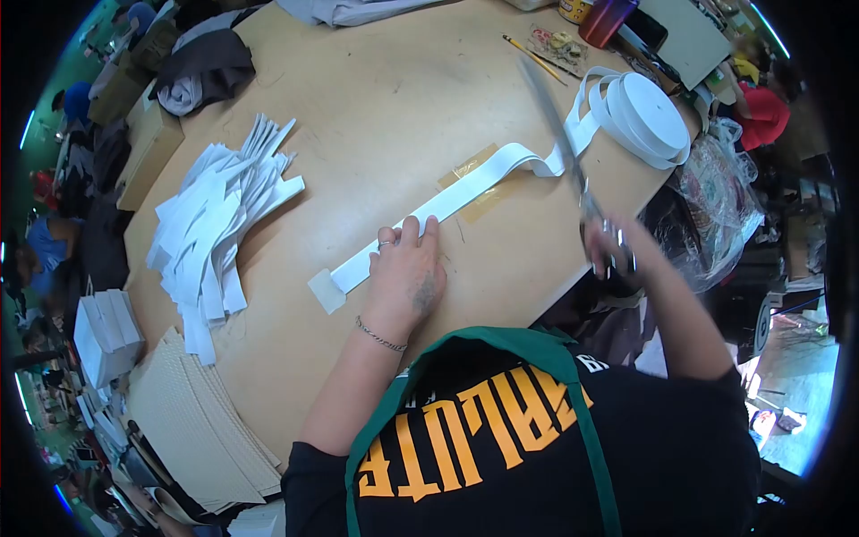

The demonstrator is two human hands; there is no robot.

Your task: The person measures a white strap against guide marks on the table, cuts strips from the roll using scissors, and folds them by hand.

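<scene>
A white elastic band (479, 182) runs diagonally over the table, its lower left end beside a pale tape square (327, 292). My left hand (410, 268) lies on the band with its fingers stretched out, pressing it flat. Farther along, the band crosses brown tape (483, 204) and curls up toward a white roll (646, 116). My right hand (617, 246) is wrapped round the handles of large metal scissors (573, 157), whose long blades point up and away, slightly blurred, near the raised part of the band.
Cut white strips (219, 206) lie piled on the left of the table (358, 89). Dark folded cloth (210, 72) sits at the back left, cream sheets (197, 421) at the lower left. A pencil (534, 59) and purple bottle (607, 20) are at the back. People are in the background.
</scene>
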